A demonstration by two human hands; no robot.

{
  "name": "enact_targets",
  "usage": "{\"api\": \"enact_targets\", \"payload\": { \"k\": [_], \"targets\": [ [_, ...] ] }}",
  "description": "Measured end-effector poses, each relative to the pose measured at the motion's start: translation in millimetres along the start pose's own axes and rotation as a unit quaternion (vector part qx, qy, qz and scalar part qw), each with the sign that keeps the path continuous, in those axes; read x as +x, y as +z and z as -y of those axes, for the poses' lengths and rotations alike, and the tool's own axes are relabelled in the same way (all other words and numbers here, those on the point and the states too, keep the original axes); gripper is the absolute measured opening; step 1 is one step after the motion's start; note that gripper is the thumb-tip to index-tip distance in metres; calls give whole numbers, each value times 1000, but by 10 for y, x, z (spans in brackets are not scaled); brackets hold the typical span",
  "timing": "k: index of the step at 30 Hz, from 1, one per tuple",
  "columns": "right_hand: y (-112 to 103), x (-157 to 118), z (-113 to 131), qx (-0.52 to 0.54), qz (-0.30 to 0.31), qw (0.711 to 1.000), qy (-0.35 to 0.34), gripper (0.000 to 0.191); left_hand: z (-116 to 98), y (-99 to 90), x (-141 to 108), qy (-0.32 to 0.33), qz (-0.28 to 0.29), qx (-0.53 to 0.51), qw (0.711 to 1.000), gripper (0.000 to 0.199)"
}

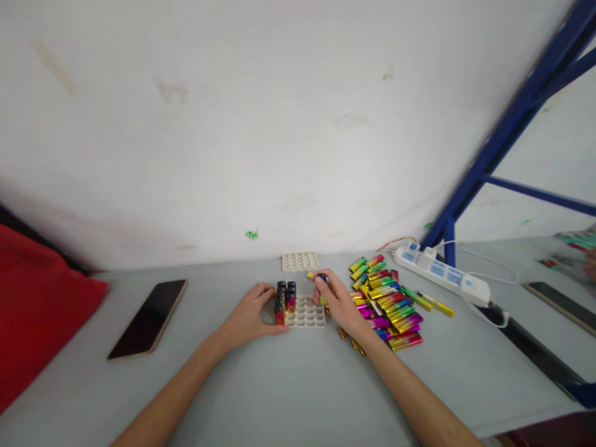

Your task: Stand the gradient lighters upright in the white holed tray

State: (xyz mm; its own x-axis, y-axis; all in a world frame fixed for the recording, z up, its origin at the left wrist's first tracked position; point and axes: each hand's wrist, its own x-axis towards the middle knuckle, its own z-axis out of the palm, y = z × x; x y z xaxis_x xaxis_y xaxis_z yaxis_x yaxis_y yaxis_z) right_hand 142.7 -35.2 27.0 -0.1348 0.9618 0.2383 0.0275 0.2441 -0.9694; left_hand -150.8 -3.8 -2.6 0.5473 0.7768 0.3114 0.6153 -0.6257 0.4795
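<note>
A white tray with rows of holes [307, 320] lies on the grey table, several dark-topped, colourful lighters [280, 301] standing upright in its left columns. Around the left edge of this tray curves my left hand [254, 310], its thumb and fingers apart, beside the standing lighters. Above the tray's right side my right hand [333, 298] grips a lighter [323, 299] with a dark top and a yellowish body, partly covered by the fingers. Just right of that hand, a heap of shiny multicoloured lighters [388, 304] lies on the table.
A second holed tray [300, 262] lies by the wall. A dark phone [148, 320] is at the left, near a red cloth [41, 304]. Behind the heap at the right are a white power strip [440, 272] with cables and a blue metal frame [493, 146]. Another phone lies far right.
</note>
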Motion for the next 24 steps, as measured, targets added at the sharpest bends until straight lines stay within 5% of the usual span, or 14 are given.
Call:
{"api": "enact_targets", "payload": {
  "k": [4, 8, 24],
  "targets": [
    [63, -66, -14, -213, -37, 973, -79, 34, -33, -13, 0, -7, 2, -1, 1000, 74],
    [105, -88, -60, -317, -57, 944, -73, 32, -46, -17, 0, -9, 5, -3, 1000, 75],
    [142, -80, -127, -355, -47, 933, -45, 29, -101, -39, 11, -13, 7, 7, 1000, 70]
  ]
}}
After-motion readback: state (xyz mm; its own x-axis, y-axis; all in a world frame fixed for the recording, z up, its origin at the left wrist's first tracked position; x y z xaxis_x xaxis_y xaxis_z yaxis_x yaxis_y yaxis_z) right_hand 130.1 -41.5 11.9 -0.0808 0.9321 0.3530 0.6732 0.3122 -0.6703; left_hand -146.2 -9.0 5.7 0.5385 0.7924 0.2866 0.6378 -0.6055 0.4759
